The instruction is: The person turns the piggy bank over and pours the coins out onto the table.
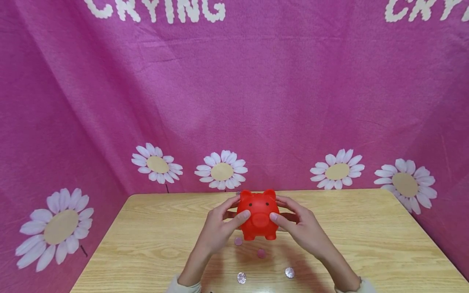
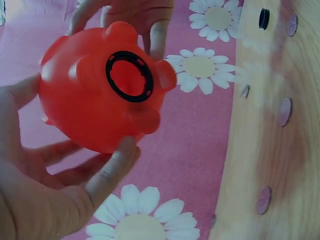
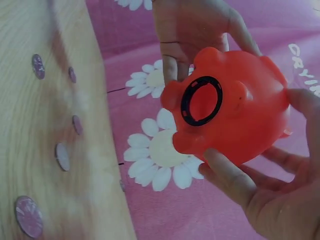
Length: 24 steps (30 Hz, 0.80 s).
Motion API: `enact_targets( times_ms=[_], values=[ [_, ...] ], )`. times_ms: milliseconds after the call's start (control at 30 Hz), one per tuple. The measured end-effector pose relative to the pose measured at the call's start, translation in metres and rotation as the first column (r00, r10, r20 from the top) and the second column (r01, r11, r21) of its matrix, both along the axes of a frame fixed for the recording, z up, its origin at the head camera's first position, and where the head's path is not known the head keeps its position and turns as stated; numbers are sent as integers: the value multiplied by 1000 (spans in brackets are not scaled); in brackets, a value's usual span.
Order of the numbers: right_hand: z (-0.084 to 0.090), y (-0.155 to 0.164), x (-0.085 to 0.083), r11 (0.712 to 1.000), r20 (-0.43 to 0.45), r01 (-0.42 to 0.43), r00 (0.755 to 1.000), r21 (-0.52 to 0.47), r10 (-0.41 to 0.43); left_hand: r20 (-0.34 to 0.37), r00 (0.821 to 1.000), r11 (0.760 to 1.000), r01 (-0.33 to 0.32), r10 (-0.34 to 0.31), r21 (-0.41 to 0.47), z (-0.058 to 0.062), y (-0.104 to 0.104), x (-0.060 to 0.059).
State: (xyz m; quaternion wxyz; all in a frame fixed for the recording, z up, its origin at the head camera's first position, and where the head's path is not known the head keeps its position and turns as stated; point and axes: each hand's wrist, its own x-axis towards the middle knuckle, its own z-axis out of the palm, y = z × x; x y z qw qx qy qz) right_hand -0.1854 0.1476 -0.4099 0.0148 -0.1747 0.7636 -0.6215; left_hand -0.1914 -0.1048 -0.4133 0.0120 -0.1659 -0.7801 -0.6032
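A red piggy bank is held up above the table, its snout toward the head camera. My left hand grips one side of it, thumb by the face and fingers behind. On the opposite side my right hand holds it the same way. Both wrist views show the underside, where a black ring surrounds a hole between the feet; nothing plugs the hole. Below, several round coin-like discs lie on the table, among them a shiny disc and another disc.
The wooden table backs onto a pink cloth printed with white daisies and letters. A small black round cap sits on the tabletop in the left wrist view. Pinkish discs lie in the shadow under the bank.
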Motion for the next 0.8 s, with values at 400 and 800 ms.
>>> enact_targets(
  times_ms=[400, 800],
  values=[
    [-5, -4, -4, 999, 178, 21, 984, 27, -25, 140, 990, 996, -7, 20, -91, -7, 4, -4],
    [-1, 1, -4, 998, 104, -6, 995, 64, -1, 89, 996, 999, 1, 4, -52, -6, 3, -4]
  ],
)
